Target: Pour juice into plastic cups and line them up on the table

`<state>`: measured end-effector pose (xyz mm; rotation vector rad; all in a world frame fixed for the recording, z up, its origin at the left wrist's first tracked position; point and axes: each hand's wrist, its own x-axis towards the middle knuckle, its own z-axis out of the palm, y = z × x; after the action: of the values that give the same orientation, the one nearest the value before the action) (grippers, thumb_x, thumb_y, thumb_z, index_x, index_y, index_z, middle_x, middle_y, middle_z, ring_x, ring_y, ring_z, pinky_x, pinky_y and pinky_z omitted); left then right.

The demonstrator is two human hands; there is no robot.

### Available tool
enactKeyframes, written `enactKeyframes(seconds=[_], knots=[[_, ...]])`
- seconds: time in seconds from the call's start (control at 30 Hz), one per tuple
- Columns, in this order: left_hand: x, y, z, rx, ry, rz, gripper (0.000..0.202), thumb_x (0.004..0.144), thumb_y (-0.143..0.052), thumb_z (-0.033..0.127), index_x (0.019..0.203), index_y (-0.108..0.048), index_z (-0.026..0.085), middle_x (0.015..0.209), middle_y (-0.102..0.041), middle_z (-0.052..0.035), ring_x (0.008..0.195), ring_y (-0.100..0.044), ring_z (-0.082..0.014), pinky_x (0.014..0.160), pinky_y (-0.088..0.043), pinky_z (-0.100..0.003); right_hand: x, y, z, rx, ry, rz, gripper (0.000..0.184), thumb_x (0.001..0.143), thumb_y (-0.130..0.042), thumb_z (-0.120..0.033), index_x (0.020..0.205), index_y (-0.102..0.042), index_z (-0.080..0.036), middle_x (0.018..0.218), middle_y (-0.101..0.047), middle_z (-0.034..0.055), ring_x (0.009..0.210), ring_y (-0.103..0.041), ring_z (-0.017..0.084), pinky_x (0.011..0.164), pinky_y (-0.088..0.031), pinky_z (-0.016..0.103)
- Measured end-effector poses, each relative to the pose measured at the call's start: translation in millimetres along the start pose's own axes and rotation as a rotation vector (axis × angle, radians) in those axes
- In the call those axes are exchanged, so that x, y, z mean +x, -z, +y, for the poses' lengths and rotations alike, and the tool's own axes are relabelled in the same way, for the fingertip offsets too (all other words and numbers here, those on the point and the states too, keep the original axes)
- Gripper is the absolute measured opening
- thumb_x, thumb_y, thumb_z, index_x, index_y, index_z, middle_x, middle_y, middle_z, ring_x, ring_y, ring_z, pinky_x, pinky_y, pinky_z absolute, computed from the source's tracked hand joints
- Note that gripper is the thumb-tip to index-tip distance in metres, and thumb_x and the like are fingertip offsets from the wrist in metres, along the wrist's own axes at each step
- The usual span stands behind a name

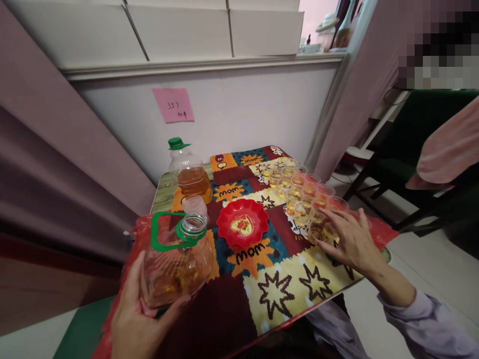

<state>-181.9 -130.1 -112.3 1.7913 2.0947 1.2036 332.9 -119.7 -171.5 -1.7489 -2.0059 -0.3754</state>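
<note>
My left hand (138, 309) is wrapped round the lower part of a clear plastic jug (175, 269) with a green handle and an uncapped neck. Some amber liquid shows low inside it. At the near end of a cluster of clear plastic cups (294, 192), my right hand (348, 239) has its thumb and fingers round one plastic cup (318, 233), partly hidden by them. Pale yellow liquid shows in several of the cups. Behind the held jug stands a second jug (194, 182) with a green cap, part full of amber liquid.
A red scalloped dish (242, 224) lies mid-table between my hands. A small pinkish cup (194, 204) stands by the jugs. The patterned table (232, 304) has red plastic sheeting (381, 232) at its sides. Another person's pink sleeve (449, 144) shows at right, near a dark chair.
</note>
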Motion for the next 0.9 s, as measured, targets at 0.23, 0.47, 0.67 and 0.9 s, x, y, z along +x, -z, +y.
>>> enactKeyframes(seconds=[0.23,0.47,0.67,0.9], knots=[[0,-3.1,-1,-0.067,0.048,-0.009,0.119,0.072,-0.089,0.082,0.172,-0.056,0.027,0.169,-0.069,-0.0156,0.147,-0.071,-0.0465,0.118,-0.063,-0.06,-1,-16,13,-0.048,0.005,-0.032,0.065,0.106,-0.065,-0.054,0.161,-0.064,-0.021,0.143,-0.083,0.0238,0.143,-0.07,0.048,0.132,-0.017,0.09],[0,-8.4,-24,-0.091,-0.049,0.027,0.115,0.076,-0.089,0.082,0.173,-0.056,0.029,0.167,-0.069,-0.0166,0.149,-0.07,-0.0457,0.124,-0.057,-0.062,2,-22,13,-0.029,-0.015,0.012,0.058,0.108,-0.06,-0.061,0.149,-0.074,-0.022,0.131,-0.087,0.0215,0.137,-0.072,0.047,0.13,-0.023,0.09],[-3,-5.8,-27,-0.135,-0.044,0.019,0.116,0.074,-0.094,0.079,0.171,-0.057,0.029,0.17,-0.067,-0.0164,0.153,-0.067,-0.0446,0.123,-0.059,-0.057,-1,-22,11,-0.014,-0.031,0.043,0.051,0.108,-0.062,-0.06,0.144,-0.077,-0.028,0.128,-0.086,0.0251,0.132,-0.074,0.053,0.125,-0.027,0.092],[-9,-5.1,-35,-0.196,-0.073,0.027,0.116,0.077,-0.095,0.076,0.173,-0.054,0.026,0.171,-0.065,-0.0191,0.155,-0.066,-0.0456,0.127,-0.055,-0.059,24,14,-31,0.114,0.017,0.177,0.047,0.11,-0.063,-0.064,0.146,-0.074,-0.037,0.127,-0.087,0.0183,0.121,-0.081,0.051,0.125,-0.043,0.083]])
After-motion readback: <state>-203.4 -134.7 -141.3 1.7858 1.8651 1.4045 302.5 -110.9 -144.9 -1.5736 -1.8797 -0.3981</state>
